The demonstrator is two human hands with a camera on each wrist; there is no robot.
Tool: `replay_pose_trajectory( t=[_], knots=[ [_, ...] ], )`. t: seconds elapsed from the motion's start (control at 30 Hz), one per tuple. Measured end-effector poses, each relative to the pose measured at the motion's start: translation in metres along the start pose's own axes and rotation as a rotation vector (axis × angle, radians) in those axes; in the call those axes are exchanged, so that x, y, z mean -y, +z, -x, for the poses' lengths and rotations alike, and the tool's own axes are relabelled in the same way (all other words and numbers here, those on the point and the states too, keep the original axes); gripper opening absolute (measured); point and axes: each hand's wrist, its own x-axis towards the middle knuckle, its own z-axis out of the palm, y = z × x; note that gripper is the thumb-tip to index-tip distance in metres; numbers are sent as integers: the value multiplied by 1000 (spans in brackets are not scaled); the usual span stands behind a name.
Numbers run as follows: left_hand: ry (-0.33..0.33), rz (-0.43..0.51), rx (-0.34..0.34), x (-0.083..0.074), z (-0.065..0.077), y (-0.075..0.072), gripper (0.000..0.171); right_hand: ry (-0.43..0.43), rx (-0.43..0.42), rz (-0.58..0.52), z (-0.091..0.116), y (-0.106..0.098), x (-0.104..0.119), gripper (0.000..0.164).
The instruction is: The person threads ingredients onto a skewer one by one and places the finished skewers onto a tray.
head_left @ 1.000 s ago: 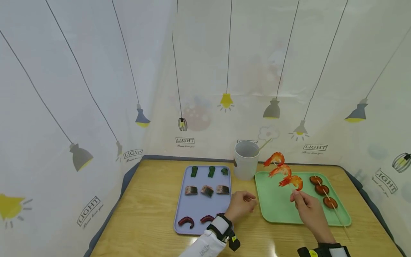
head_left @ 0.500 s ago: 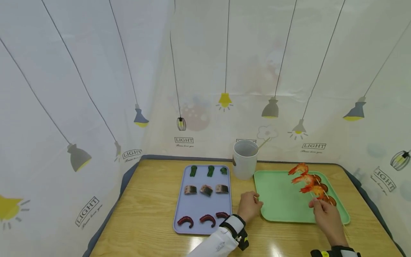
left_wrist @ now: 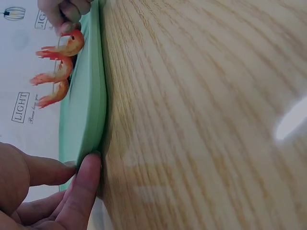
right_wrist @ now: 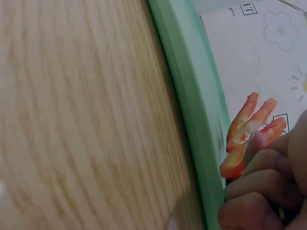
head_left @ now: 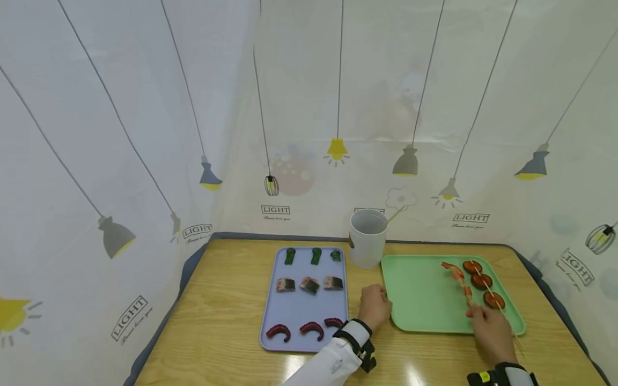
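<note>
My right hand [head_left: 492, 329] pinches the stick of a shrimp skewer [head_left: 457, 273] low over the green tray [head_left: 420, 316]. Three orange shrimps [left_wrist: 62, 69] are threaded on it; their tails point away from the tray in the left wrist view. Beside it on the tray lies a skewer of three round brown slices [head_left: 481, 281], its stick end poking out past the near rim. My left hand [head_left: 375, 306] is at the tray's left edge, where thumb and finger [left_wrist: 86, 179] pinch the rim. From the right wrist, curled fingers [right_wrist: 259, 187] hide most of the stick.
Left of the green tray lies a lavender tray [head_left: 304, 311] with rows of green pieces [head_left: 316, 256], fish chunks [head_left: 310, 285] and dark red curled tentacles [head_left: 311, 329]. A white cup [head_left: 368, 244] with a stick in it stands behind, near the printed curtain [head_left: 309, 107].
My right hand has moved right and then lowered the shrimp skewer to the tray beside the brown skewer, turning it. My left hand has moved right and taken hold of the green tray's rim.
</note>
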Motion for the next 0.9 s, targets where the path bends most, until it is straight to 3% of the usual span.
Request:
replay_pose_trajectory(
  t=[0.2, 0.53, 0.73, 0.9],
  knots=[
    [2, -3, 14, 2, -1, 0, 17, -53, -50, 48, -4, 3, -2, 53],
    [-4, 39, 22, 1, 1, -3, 13, -44, -165, 125, 3, 4, 5, 47],
    [-16, 69, 42, 0, 1, -7, 11, 13, -233, 231, 3, 5, 7, 50],
    [-42, 104, 65, 1, 1, -6, 11, 99, -223, 309, 4, 3, 11, 52]
  ],
)
